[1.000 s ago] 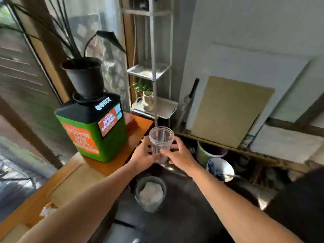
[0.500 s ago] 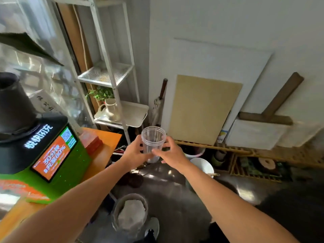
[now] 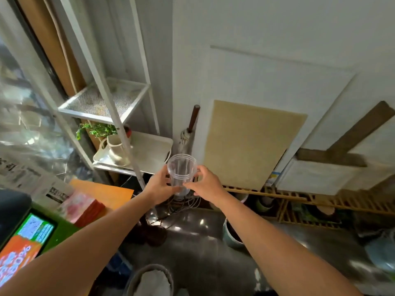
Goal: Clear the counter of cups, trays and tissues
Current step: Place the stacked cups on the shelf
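Note:
A clear plastic cup (image 3: 181, 170) is held upright in mid-air between both hands, out past the end of the wooden counter (image 3: 102, 192). My left hand (image 3: 159, 185) grips its left side and base. My right hand (image 3: 205, 182) pinches its right side with thumb and fingers. The cup looks empty, and a second cup may be nested in it; I cannot tell. A white tray (image 3: 147, 150) lies on the lower shelf of the metal rack (image 3: 102, 103), just behind the cup.
A green machine with an orange screen (image 3: 25, 240) and a pink box (image 3: 82, 208) sit on the counter at left. A bin with a white liner (image 3: 150, 282) stands on the dark floor below. Boards lean on the wall; wooden racks and pots line the floor at right.
The view has swung right and dipped toward the rack and wall. The potted plant has left the frame. Both hands still hold the cup, now in front of the rack's lower shelf.

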Demonstrator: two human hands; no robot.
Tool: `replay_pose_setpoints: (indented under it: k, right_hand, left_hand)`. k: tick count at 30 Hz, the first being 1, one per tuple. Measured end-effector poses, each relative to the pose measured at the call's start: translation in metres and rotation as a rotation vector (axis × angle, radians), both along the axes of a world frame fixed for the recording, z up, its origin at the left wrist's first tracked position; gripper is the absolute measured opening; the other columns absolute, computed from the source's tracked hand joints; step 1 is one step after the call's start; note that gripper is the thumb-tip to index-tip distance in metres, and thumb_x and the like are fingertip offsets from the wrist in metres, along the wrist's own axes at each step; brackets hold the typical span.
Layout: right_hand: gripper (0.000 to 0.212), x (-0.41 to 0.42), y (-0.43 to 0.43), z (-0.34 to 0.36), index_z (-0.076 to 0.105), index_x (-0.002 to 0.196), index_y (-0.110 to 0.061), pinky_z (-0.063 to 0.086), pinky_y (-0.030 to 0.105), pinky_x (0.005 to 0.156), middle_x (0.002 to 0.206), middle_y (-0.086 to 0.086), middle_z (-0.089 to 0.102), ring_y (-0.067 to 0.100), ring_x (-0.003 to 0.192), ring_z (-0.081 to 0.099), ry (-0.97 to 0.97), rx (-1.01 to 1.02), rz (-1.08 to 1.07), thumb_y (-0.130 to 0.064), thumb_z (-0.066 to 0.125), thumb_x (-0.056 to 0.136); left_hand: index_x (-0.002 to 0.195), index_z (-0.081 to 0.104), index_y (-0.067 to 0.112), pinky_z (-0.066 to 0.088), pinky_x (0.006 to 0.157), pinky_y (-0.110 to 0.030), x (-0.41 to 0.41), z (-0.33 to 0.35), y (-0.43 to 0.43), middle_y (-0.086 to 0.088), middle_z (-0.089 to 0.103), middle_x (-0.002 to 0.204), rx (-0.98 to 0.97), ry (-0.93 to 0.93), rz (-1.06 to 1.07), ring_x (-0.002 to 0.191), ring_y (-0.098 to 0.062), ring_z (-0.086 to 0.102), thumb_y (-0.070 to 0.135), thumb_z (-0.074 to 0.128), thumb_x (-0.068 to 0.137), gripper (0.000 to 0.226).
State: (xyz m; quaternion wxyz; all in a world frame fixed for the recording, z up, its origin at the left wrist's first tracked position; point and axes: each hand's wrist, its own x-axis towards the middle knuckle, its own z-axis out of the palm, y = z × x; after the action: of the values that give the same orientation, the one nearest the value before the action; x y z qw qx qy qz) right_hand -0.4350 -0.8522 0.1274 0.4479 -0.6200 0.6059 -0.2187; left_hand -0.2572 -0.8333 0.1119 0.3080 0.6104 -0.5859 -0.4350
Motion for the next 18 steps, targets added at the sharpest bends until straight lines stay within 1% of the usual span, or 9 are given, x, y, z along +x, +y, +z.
replay_pose_setpoints:
  k: [2, 4, 6, 7, 10, 12, 14, 16, 18]
  right_hand:
    - [0.057, 0.003, -0.019, -0.004, 0.05, 0.116, -0.035, 0.059, 0.041, 0.082, 0.104, -0.02, 0.056, 0.013, 0.098, 0.063, 0.007, 0.023, 0.02, -0.042, 0.079, 0.068]
    - [0.06, 0.007, -0.04, -0.01, 0.052, 0.123, -0.031, 0.06, 0.041, 0.08, 0.109, -0.018, 0.057, 0.013, 0.097, 0.064, 0.005, 0.041, 0.043, -0.04, 0.079, 0.07]
    - [0.063, 0.014, -0.063, -0.016, 0.052, 0.127, -0.029, 0.061, 0.04, 0.078, 0.113, -0.013, 0.059, 0.013, 0.097, 0.065, -0.012, 0.055, 0.066, -0.037, 0.08, 0.071]
    - [0.063, 0.019, -0.074, -0.02, 0.053, 0.128, -0.028, 0.06, 0.041, 0.079, 0.114, -0.012, 0.061, 0.013, 0.098, 0.064, -0.015, 0.057, 0.082, -0.036, 0.08, 0.072]
    - [0.062, 0.038, -0.112, -0.028, 0.053, 0.127, -0.029, 0.058, 0.043, 0.083, 0.117, -0.01, 0.062, 0.016, 0.102, 0.063, 0.002, 0.088, 0.14, -0.036, 0.079, 0.071]
    - [0.06, 0.051, -0.139, -0.035, 0.053, 0.124, -0.03, 0.058, 0.043, 0.083, 0.113, -0.012, 0.061, 0.017, 0.099, 0.064, 0.02, 0.104, 0.185, -0.038, 0.078, 0.069]
    - [0.063, 0.064, -0.168, -0.042, 0.054, 0.121, -0.029, 0.059, 0.044, 0.08, 0.109, -0.011, 0.063, 0.018, 0.095, 0.066, 0.017, 0.105, 0.237, -0.04, 0.076, 0.063]
    - [0.066, 0.078, -0.195, -0.05, 0.056, 0.12, -0.026, 0.059, 0.045, 0.079, 0.108, -0.007, 0.066, 0.017, 0.093, 0.067, -0.028, 0.14, 0.256, -0.04, 0.075, 0.058]
    - [0.064, 0.089, -0.221, -0.061, 0.056, 0.123, -0.022, 0.059, 0.047, 0.079, 0.107, -0.002, 0.067, 0.02, 0.092, 0.068, -0.02, 0.161, 0.268, -0.034, 0.076, 0.063]
  left_hand:
    - [0.138, 0.044, 0.026, 0.047, 0.089, -0.029, 0.002, -0.004, -0.015, 0.011, 0.061, 0.118, 0.012, -0.004, 0.011, 0.105, -0.011, 0.06, 0.023, 0.087, 0.068, 0.082]
    - [0.135, 0.045, 0.029, 0.047, 0.075, -0.012, 0.006, -0.007, -0.031, 0.018, 0.061, 0.108, 0.03, 0.011, 0.036, 0.095, -0.001, 0.062, 0.018, 0.086, 0.069, 0.078]
    - [0.133, 0.045, 0.03, 0.046, 0.062, -0.005, 0.012, -0.011, -0.047, 0.021, 0.061, 0.102, 0.046, 0.018, 0.081, 0.088, 0.005, 0.06, 0.015, 0.085, 0.07, 0.076]
    - [0.134, 0.046, 0.029, 0.047, 0.065, -0.007, 0.016, -0.014, -0.055, 0.018, 0.062, 0.103, 0.059, 0.019, 0.103, 0.091, 0.0, 0.061, 0.015, 0.085, 0.071, 0.076]
    - [0.135, 0.046, 0.023, 0.051, 0.085, -0.029, 0.027, -0.02, -0.08, 0.009, 0.062, 0.112, 0.08, -0.02, 0.173, 0.104, -0.013, 0.059, 0.018, 0.085, 0.071, 0.075]
    - [0.134, 0.047, 0.023, 0.048, 0.085, -0.027, 0.035, -0.027, -0.1, 0.009, 0.06, 0.113, 0.088, -0.035, 0.229, 0.106, -0.014, 0.058, 0.019, 0.084, 0.071, 0.073]
    - [0.131, 0.051, 0.023, 0.043, 0.073, -0.016, 0.043, -0.032, -0.12, 0.009, 0.061, 0.106, 0.104, -0.056, 0.31, 0.096, -0.012, 0.059, 0.021, 0.084, 0.071, 0.068]
    - [0.114, 0.061, 0.02, 0.039, 0.062, -0.01, 0.051, -0.041, -0.141, 0.009, 0.061, 0.09, 0.125, -0.107, 0.384, 0.082, -0.01, 0.059, 0.022, 0.083, 0.07, 0.049]
    - [0.086, 0.065, 0.022, 0.041, 0.055, -0.011, 0.057, -0.051, -0.165, 0.008, 0.064, 0.076, 0.172, -0.132, 0.441, 0.073, -0.015, 0.064, 0.023, 0.081, 0.071, 0.022]
